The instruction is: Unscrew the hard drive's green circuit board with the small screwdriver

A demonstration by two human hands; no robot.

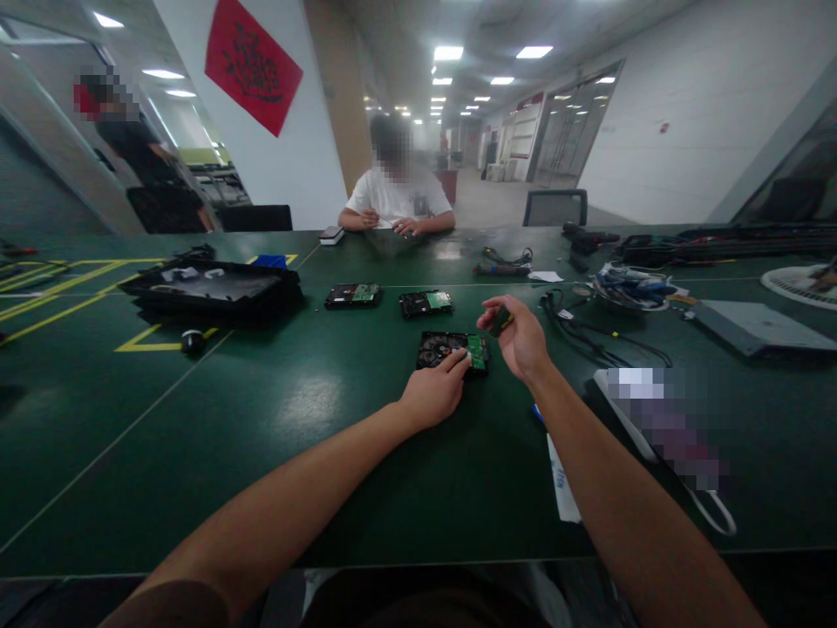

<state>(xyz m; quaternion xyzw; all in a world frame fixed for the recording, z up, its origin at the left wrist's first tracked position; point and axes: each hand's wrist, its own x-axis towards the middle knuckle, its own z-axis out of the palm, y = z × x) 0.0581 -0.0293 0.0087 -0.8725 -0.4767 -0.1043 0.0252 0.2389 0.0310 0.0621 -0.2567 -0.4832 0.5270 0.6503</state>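
A hard drive [432, 349] lies on the green table in front of me, its green circuit board facing up on the right side. My left hand [432, 394] holds it from the near side, the fingers pressed on its top. Just right of the drive, my right hand [520, 338] is raised with curled fingers. Something small, dark and yellow shows between its thumb and fingers, too unclear to name. Farther back lie a second hard drive [425, 303] and a third hard drive [353, 295], boards up.
Black trays [215, 292] are stacked at left, near a small black round object [192, 342]. To the right are black cables [588, 336], a wire bundle [631, 286], a silver metal box [762, 327] and a blurred-out object [660, 419]. Across the table sits a person [398, 196].
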